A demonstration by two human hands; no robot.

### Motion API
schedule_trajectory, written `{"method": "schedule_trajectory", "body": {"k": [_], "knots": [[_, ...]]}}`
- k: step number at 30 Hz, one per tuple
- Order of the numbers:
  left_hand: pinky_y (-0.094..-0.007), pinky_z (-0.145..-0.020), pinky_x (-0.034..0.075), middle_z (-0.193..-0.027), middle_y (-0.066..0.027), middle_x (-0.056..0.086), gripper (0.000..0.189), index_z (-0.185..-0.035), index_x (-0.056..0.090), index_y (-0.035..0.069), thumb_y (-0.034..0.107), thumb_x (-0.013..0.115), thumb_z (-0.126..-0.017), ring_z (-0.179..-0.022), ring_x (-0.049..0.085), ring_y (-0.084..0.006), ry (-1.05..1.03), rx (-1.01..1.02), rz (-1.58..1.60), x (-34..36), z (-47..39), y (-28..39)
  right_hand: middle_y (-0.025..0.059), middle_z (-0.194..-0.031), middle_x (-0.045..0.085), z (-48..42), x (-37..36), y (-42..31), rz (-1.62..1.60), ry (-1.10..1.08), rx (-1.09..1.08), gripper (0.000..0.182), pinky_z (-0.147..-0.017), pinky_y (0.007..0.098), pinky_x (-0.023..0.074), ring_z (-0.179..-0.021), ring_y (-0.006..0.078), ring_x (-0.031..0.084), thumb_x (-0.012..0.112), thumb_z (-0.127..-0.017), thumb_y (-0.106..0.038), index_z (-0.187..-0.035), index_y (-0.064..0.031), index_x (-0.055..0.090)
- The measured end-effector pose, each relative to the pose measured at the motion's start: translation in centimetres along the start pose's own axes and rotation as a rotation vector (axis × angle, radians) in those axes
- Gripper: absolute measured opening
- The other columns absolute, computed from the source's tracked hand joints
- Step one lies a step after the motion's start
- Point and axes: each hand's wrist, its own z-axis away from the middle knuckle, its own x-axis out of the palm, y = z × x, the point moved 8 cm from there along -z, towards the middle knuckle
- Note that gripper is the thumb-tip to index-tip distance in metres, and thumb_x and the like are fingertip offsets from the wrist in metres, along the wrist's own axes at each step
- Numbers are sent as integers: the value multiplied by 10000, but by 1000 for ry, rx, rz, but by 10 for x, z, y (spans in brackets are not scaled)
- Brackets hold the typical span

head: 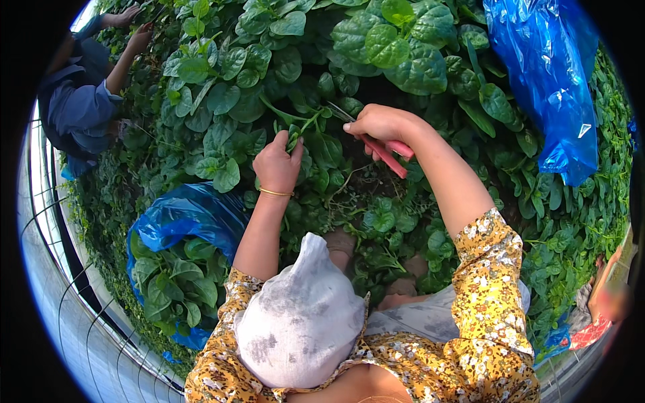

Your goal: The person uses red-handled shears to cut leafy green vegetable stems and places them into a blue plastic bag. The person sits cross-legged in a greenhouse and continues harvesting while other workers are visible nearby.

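Observation:
Green leafy stems are pinched between the thumb and fingers of my left hand. My right hand grips a pair of scissors with red handles. Their metal blades point up and left, close to a pale green stem above my left hand; whether they touch it I cannot tell. Broad, glossy leaves of the spinach-like plants crowd around both hands. Low down on my left, a blue plastic bag gapes, with picked leaves inside it.
Another blue plastic bag lies over the plants at upper right. A person in dark blue clothes is among the plants at upper left. At the lower right rim another person is partly visible. Wire mesh runs along the left side.

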Motion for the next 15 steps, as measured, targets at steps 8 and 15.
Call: {"method": "schedule_trajectory", "body": {"k": [8,15], "knots": [[-408,-486,413,-576,-129,561,258,-715,536,75,275,691,-767,-552,553,-336,-39,-65,102,1,-1,-2,121,-650,598,-25,9,-2,-119,88,-36,395,-450,340,497,-487,210,594,534,-914,-331,-767,35,539],[-225,-615,405,-670,32,558,112,-856,644,-9,76,693,-802,-660,481,-52,-200,-286,805,-12,6,-19,66,-662,576,6,6,19,-368,252,-259,343,-474,288,475,-496,147,558,567,-902,-335,-837,0,534]]}}
